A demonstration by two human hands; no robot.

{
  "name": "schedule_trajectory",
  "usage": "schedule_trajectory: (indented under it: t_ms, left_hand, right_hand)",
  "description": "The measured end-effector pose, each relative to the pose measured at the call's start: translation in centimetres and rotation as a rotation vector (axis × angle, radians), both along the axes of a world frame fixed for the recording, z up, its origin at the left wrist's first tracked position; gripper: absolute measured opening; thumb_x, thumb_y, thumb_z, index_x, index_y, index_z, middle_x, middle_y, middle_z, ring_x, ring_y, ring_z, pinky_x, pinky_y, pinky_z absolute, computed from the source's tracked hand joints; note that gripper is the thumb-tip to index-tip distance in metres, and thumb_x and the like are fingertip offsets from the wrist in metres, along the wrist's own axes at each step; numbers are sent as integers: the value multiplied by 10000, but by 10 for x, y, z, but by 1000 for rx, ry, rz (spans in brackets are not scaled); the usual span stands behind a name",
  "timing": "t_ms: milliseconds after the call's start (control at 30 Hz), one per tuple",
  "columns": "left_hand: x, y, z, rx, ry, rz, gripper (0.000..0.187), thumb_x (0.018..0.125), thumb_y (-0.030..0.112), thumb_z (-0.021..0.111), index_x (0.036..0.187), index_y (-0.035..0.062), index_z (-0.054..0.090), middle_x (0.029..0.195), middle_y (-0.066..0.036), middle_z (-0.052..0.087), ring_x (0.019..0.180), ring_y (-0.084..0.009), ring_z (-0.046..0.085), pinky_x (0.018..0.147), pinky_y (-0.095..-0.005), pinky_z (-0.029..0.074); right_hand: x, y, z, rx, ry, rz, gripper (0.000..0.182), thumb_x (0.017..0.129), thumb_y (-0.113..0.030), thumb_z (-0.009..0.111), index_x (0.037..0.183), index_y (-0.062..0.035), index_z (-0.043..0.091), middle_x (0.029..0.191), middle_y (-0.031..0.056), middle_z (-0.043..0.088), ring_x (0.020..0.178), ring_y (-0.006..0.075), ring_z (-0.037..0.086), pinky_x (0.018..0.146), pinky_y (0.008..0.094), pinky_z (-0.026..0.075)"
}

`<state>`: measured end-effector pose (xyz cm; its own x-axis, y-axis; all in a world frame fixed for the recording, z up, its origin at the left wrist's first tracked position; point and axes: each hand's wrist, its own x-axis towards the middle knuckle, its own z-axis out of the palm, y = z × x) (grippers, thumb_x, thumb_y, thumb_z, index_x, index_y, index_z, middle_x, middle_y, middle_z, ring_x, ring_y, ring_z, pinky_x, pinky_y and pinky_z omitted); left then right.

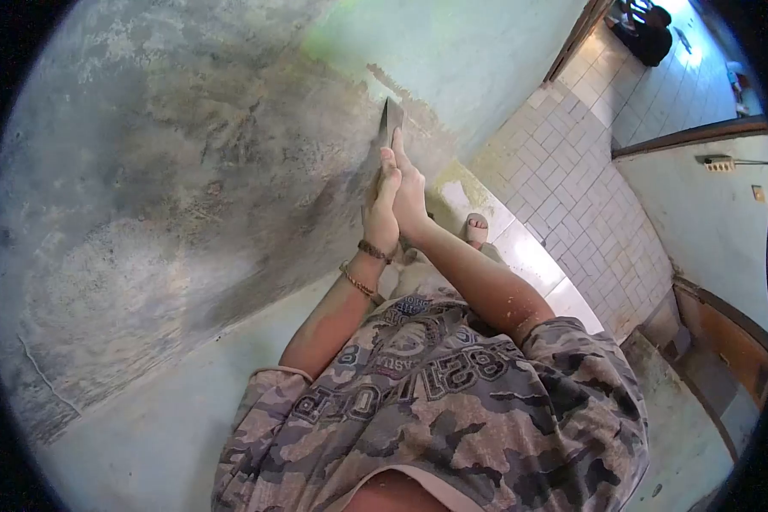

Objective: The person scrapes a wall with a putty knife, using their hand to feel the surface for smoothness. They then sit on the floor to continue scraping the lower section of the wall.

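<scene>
A flat metal scraper (390, 121) touches the wall (230, 154) near the line where bare grey plaster meets pale green paint. My right hand (410, 192) is wrapped round its handle, one finger stretched along the blade. Against it lies my left hand (382, 205), closed on the same tool from the left side, with bracelets at the wrist. The handle is hidden between the two hands. A rough brown strip (388, 82) of exposed plaster shows just above the blade tip.
My sandalled foot (477, 229) stands on a white tiled ledge (529, 256). Lower down is a floor of small tiles (572, 188). A person in dark clothes (648, 38) sits beyond the doorway. A power strip (719, 165) hangs on the far wall.
</scene>
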<state>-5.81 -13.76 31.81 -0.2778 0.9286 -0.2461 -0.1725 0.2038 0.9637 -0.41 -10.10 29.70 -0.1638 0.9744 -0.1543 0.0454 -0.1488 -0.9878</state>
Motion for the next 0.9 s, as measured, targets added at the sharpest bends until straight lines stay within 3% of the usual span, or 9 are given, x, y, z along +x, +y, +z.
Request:
schedule_trajectory:
  t_ms: [133, 267, 333, 400, 533, 667, 733, 767, 900]
  left_hand:
    - [11, -8, -26, 89, -71, 52, 547, 978, 275, 470, 1419, -39, 384, 1412, -111, 462, 1275, -201, 439, 1053, -296, 341]
    - [27, 36, 6, -29, -185, 59, 506, 966, 243, 467, 1378, -49, 435, 1336, -102, 519, 1210, -190, 479, 1021, -297, 368]
    - [20, 60, 6, -146, -118, -123, 468, 964, 257, 478, 1321, -46, 489, 1267, -85, 548, 1152, -176, 498, 993, -298, 386]
    - [13, 36, -42, -89, -162, -123, 437, 956, 268, 509, 1282, -22, 524, 1191, -52, 576, 1072, -146, 530, 929, -267, 421]
    - [26, 11, -52, -312, -375, -24, 286, 959, 295, 523, 1128, 81, 609, 989, 15, 616, 864, -63, 562, 708, -239, 476]
    - [41, 62, -48, -185, -113, 109, 218, 930, 235, 600, 1009, 33, 619, 819, 8, 581, 685, -76, 539, 584, -208, 444]
    - [44, 89, -58, -226, -174, 135, 238, 953, 261, 566, 1052, 50, 614, 917, -18, 616, 791, -119, 586, 646, -260, 486]
    - [48, 98, -73, -215, -229, 206, 217, 954, 258, 579, 989, 49, 624, 848, -13, 598, 706, -119, 573, 598, -254, 461]
    - [57, 112, -83, -98, -215, 413, 251, 962, 291, 577, 894, 53, 621, 800, -5, 587, 663, -108, 551, 563, -249, 429]
  right_hand:
    - [10, 0, -13, 138, -4, -91, 537, 997, -254, 416, 1475, -63, 267, 745, 289, 554, 624, 382, 556, 624, 399, 459]
    - [20, 42, 0, 129, -65, -183, 528, 984, -231, 438, 1467, -69, 299, 761, 299, 570, 654, 416, 586, 619, 422, 465]
    - [26, 49, 9, 84, -79, -250, 530, 977, -232, 452, 1462, -70, 316, 784, 306, 579, 690, 426, 605, 634, 443, 469]
    - [41, 23, -18, 198, -299, -52, 532, 980, -255, 451, 1460, -66, 321, 780, 284, 606, 702, 438, 610, 638, 454, 473]
    - [82, -1, -47, 25, -185, 25, 488, 962, -248, 498, 1402, -58, 408, 821, 245, 642, 748, 423, 631, 661, 462, 483]
    - [102, 57, -73, 311, -175, 163, 316, 946, -221, 571, 1201, -37, 544, 845, 171, 657, 758, 298, 662, 655, 398, 503]
    - [104, 92, -69, -140, 90, 349, 302, 953, -221, 575, 1171, -13, 553, 831, 134, 669, 736, 230, 656, 647, 369, 509]
    - [107, 113, -89, -217, 38, 440, 289, 956, -221, 577, 1127, 11, 565, 839, 109, 684, 756, 174, 649, 666, 352, 517]
    - [93, 131, -104, -66, 47, 479, 260, 952, -221, 570, 1080, 5, 572, 845, 161, 681, 745, 263, 668, 663, 374, 512]
